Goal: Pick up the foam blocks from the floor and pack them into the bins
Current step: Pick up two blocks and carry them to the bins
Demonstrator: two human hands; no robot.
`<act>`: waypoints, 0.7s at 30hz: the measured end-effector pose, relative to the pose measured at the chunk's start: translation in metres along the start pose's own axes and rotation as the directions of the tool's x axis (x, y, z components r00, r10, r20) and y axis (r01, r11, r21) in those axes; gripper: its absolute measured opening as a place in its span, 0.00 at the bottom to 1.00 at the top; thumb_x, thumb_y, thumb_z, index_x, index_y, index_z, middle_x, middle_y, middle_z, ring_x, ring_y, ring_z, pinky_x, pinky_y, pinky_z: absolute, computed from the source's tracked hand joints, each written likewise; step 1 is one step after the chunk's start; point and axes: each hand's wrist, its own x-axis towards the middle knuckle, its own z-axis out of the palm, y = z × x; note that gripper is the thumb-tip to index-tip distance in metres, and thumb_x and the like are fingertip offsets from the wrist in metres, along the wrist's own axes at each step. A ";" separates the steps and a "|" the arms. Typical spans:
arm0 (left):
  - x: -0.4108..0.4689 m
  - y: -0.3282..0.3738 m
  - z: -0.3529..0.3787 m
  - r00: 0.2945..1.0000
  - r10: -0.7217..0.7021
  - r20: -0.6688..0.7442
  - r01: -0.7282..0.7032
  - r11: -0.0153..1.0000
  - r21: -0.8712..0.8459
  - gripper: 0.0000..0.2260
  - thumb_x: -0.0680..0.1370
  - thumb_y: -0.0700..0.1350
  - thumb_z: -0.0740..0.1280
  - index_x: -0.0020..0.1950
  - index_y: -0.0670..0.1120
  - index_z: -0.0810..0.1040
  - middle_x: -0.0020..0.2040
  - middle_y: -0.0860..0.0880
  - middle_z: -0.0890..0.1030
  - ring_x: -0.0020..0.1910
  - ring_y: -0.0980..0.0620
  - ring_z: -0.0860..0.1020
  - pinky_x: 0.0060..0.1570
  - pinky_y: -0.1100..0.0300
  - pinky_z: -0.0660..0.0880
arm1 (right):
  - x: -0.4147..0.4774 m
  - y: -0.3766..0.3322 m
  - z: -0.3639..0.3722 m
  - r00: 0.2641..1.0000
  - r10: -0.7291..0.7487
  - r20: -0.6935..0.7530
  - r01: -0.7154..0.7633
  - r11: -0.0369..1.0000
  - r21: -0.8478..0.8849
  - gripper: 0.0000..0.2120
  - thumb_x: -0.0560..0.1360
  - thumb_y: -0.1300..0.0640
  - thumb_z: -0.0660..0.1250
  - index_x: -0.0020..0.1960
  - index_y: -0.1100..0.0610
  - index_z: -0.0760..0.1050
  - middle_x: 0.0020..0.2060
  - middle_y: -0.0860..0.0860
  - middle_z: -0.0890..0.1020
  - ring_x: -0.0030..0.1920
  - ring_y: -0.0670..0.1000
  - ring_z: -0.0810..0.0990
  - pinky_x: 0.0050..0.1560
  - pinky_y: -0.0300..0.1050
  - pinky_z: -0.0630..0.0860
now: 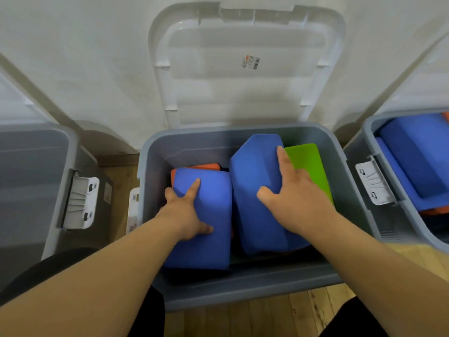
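The grey middle bin (243, 285) stands open in front of me. In its left half a blue foam block (209, 242) lies flat on an orange block (206, 166). My left hand (187, 212) holds this blue block at its left edge, index finger and thumb on top and the other fingers over the side. In the right half a larger blue block (255, 181) lies tilted beside a green block (306, 159). My right hand (294, 190) grips the larger block's right edge, thumb on top, fingers down between it and the green block.
The bin's clear lid (245, 66) leans open against the white wall. A grey bin (34, 181) stands at the left. Another bin (379, 127) at the right holds blue and orange blocks. Wooden floor (267, 314) runs along the bottom.
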 end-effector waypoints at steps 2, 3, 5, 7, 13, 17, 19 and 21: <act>0.000 0.000 0.007 0.999 -0.027 -0.018 0.027 0.999 0.027 0.59 0.68 0.65 0.78 0.77 0.69 0.30 0.79 0.40 0.39 0.61 0.37 0.76 0.62 0.46 0.76 | -0.001 -0.003 -0.001 0.999 -0.042 -0.009 0.042 0.997 -0.065 0.42 0.77 0.33 0.59 0.80 0.36 0.35 0.57 0.55 0.70 0.47 0.57 0.73 0.46 0.50 0.69; -0.001 0.000 0.009 0.999 -0.035 -0.027 0.036 0.999 0.033 0.59 0.69 0.65 0.77 0.77 0.68 0.30 0.78 0.39 0.41 0.60 0.37 0.76 0.61 0.47 0.76 | -0.002 -0.003 -0.002 0.998 -0.063 -0.019 0.061 0.993 -0.099 0.42 0.77 0.32 0.58 0.80 0.35 0.34 0.55 0.53 0.69 0.46 0.57 0.73 0.45 0.50 0.69; -0.005 -0.001 0.012 0.997 -0.058 -0.048 0.060 0.998 0.037 0.58 0.70 0.66 0.76 0.78 0.65 0.29 0.78 0.37 0.43 0.58 0.38 0.77 0.60 0.48 0.76 | -0.002 -0.004 -0.003 0.997 -0.078 -0.018 0.074 0.985 -0.155 0.42 0.77 0.29 0.57 0.80 0.35 0.34 0.54 0.53 0.67 0.46 0.57 0.72 0.45 0.50 0.69; -0.008 -0.003 0.014 0.994 -0.077 -0.072 0.080 0.996 0.038 0.58 0.70 0.66 0.75 0.79 0.63 0.29 0.77 0.37 0.44 0.59 0.38 0.77 0.60 0.48 0.75 | 0.000 -0.004 0.008 0.997 -0.076 0.034 0.081 0.978 -0.193 0.44 0.76 0.27 0.56 0.80 0.37 0.33 0.58 0.56 0.69 0.49 0.59 0.75 0.46 0.51 0.70; -0.004 -0.009 0.016 0.993 -0.056 -0.100 0.058 0.998 0.019 0.56 0.71 0.66 0.74 0.79 0.64 0.31 0.79 0.38 0.45 0.64 0.37 0.75 0.65 0.47 0.73 | 0.009 -0.004 0.042 0.990 -0.107 0.094 0.124 0.971 -0.206 0.45 0.76 0.26 0.55 0.81 0.40 0.33 0.61 0.58 0.68 0.44 0.58 0.69 0.44 0.51 0.69; -0.005 -0.007 0.017 0.994 -0.049 -0.095 0.051 0.999 0.016 0.54 0.73 0.64 0.74 0.80 0.64 0.32 0.79 0.39 0.45 0.64 0.37 0.75 0.63 0.48 0.74 | 0.005 0.004 0.041 0.991 -0.096 0.094 0.112 0.975 -0.194 0.45 0.75 0.24 0.53 0.80 0.38 0.31 0.61 0.57 0.68 0.50 0.60 0.75 0.47 0.53 0.71; -0.013 -0.006 0.013 0.991 -0.039 -0.125 0.041 0.999 0.018 0.52 0.73 0.64 0.73 0.80 0.64 0.34 0.80 0.41 0.44 0.67 0.36 0.73 0.64 0.46 0.74 | 0.000 0.005 0.036 0.990 -0.101 0.103 0.120 0.973 -0.196 0.46 0.74 0.22 0.52 0.80 0.38 0.31 0.63 0.58 0.69 0.57 0.61 0.75 0.53 0.55 0.73; -0.036 -0.006 0.003 0.983 0.026 -0.184 -0.019 0.999 0.039 0.49 0.75 0.63 0.72 0.81 0.62 0.38 0.81 0.43 0.44 0.74 0.35 0.66 0.69 0.44 0.70 | -0.011 0.004 0.022 0.989 -0.105 0.101 0.123 0.972 -0.199 0.46 0.74 0.22 0.52 0.81 0.39 0.33 0.69 0.59 0.67 0.66 0.62 0.70 0.63 0.58 0.72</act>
